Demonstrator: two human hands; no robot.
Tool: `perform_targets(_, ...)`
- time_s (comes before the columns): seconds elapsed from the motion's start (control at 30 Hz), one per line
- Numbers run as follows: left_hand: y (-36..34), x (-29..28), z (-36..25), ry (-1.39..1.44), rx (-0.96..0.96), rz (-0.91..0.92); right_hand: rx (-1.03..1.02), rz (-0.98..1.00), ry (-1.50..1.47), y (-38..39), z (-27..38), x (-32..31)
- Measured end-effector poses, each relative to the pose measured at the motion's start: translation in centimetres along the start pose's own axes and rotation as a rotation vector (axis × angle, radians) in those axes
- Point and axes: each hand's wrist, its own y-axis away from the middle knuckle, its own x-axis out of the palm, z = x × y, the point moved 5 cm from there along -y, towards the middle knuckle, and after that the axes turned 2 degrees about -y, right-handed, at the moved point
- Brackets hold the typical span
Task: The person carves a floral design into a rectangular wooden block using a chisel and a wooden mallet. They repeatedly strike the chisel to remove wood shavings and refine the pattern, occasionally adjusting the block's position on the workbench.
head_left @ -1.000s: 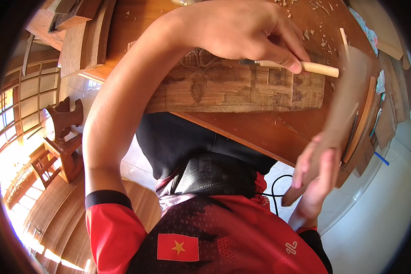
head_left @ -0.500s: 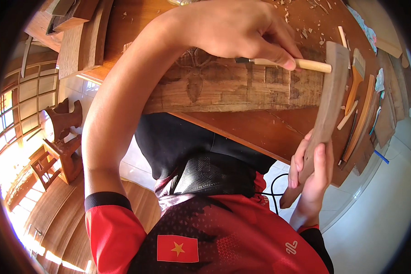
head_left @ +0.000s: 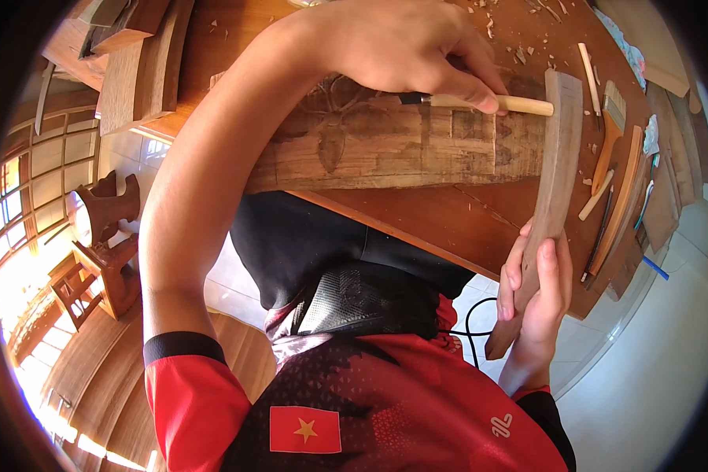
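My left hand [head_left: 425, 59] is closed on a carving chisel with a pale wooden handle [head_left: 527, 105], held sideways over a carved board [head_left: 334, 145] with a flower-like relief. The chisel's dark blade points left; its tip is hard to make out. In my right hand [head_left: 543, 291] is a long, slightly curved brown wooden stick [head_left: 562, 126], gripped near its lower end. The stick's upper part lies at the butt of the chisel handle, apparently touching it. The board lies along the near edge of a brown wooden table [head_left: 440, 224].
A brush [head_left: 606, 145], slim tools [head_left: 590, 79], wood shavings and strips [head_left: 621, 204] lie on the table's right. Wooden blocks [head_left: 141, 71] are stacked at upper left. Wooden furniture [head_left: 106, 259] stands left below, and a black cable [head_left: 472, 330] hangs under the table.
The wooden stick, blurred by motion a second ago, has moved left and now shows sharply against the chisel's end. My left hand and the chisel have shifted slightly left and up.
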Motion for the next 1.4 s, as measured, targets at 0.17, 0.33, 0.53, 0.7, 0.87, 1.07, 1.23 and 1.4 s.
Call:
perform_targets(0.17,0.3,-0.4,-0.3,0.027,0.019,-0.033,-0.047,-0.155,-0.183,-0.6,0.5,-1.3)
perform_targets(0.33,0.2,-1.2,-1.7,0.006,-0.094,0.028,-0.048,-0.15,-0.285,-0.5,0.8,-1.5)
perform_targets(0.53,0.7,-0.5,-0.5,-0.002,0.045,-0.059,-0.015,-0.035,-0.138,-0.8,0.5,-1.1)
perform_targets(0.7,1.0,-0.5,-0.6,-0.029,0.083,-0.1,-0.002,0.01,0.02,-1.2,0.8,-0.1)
perform_targets(0.87,0.9,-0.9,-0.7,-0.051,-0.039,-0.078,-0.081,-0.07,-0.089,-2.1,1.5,-1.7)
perform_targets(1.07,0.7,-0.7,0.2,-0.078,-0.077,-0.076,-0.113,-0.143,-0.257,-2.3,2.2,-1.2)
perform_targets(1.23,1.4,-0.8,-0.6,-0.096,0.023,-0.151,-0.051,-0.077,-0.135,-2.0,2.1,0.1)
perform_targets(1.4,1.8,-1.1,-2.2,-0.131,0.002,-0.162,-0.038,0.083,0.017,-2.5,1.1,1.0)
